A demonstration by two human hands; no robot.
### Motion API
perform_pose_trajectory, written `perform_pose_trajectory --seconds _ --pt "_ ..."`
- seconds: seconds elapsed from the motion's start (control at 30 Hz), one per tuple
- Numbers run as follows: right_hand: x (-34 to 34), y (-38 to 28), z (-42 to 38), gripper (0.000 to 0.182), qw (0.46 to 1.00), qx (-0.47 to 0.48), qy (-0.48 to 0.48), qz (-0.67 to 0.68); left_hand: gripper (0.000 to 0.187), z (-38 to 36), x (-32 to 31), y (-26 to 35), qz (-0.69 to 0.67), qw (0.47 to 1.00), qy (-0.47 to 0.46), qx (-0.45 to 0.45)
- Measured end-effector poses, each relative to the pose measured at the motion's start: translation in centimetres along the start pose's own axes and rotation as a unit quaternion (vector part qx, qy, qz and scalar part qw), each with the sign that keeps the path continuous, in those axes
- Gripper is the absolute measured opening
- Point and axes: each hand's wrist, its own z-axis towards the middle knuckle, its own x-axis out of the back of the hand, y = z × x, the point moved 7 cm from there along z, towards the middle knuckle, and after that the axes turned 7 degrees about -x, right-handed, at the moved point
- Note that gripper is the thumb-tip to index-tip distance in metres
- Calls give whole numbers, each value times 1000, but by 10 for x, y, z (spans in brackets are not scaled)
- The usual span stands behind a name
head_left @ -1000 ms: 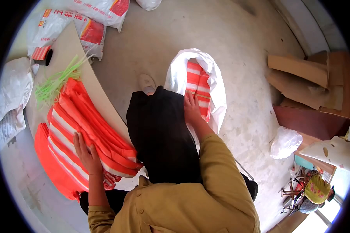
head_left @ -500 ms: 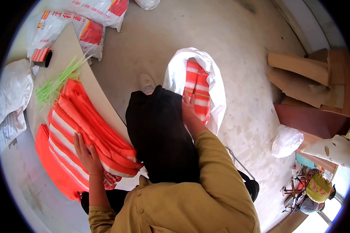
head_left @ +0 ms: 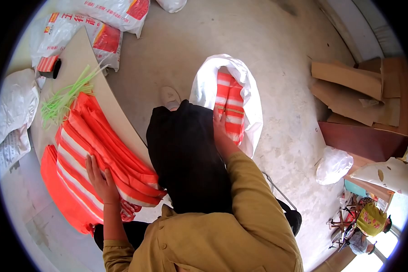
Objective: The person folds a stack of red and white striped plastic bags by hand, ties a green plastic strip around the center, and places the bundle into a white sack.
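Observation:
My left hand [head_left: 103, 183] lies flat on a stack of red-orange and white striped sheets [head_left: 84, 156], which look like thin plastic or cloth. Its fingers are stretched out, with the thumb apart. Inside a white sack [head_left: 254, 106] on the floor are folded striped bundles [head_left: 233, 97] in the same colours, with a narrow band across them. My right hand [head_left: 221, 131] reaches to the sack's near side, its fingers extended against the bundles. Part of that hand's inner side is hidden from view.
Light green strips [head_left: 70, 97] lie on the tabletop [head_left: 115, 106] beyond the stack, near a small dark object with a striped top [head_left: 49, 66]. Printed white sacks [head_left: 77, 36] stand at the upper left. Cardboard [head_left: 349, 81] sits at right, and people [head_left: 371, 220] are at lower right.
Both hands stay in nearly the same places, the right one shifting only slightly at the bundles. At the far lower right, a person has moved a little.

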Motion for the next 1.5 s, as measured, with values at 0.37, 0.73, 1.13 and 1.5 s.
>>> perform_pose_trajectory --seconds 0.37,0.73,1.13,1.5 --pt "106 47 1 48 983 -27 -70 168 56 1 2 3 -6 1000 -4 -6" --pt "99 44 11 55 979 -21 -74 190 58 0 2 3 -1 1000 -5 3" --pt "124 103 -1 36 897 -55 60 434 64 3 8 5 1 998 32 -49" --pt "398 8 53 29 791 66 122 596 57 -91 91 -68 -40 998 27 39"
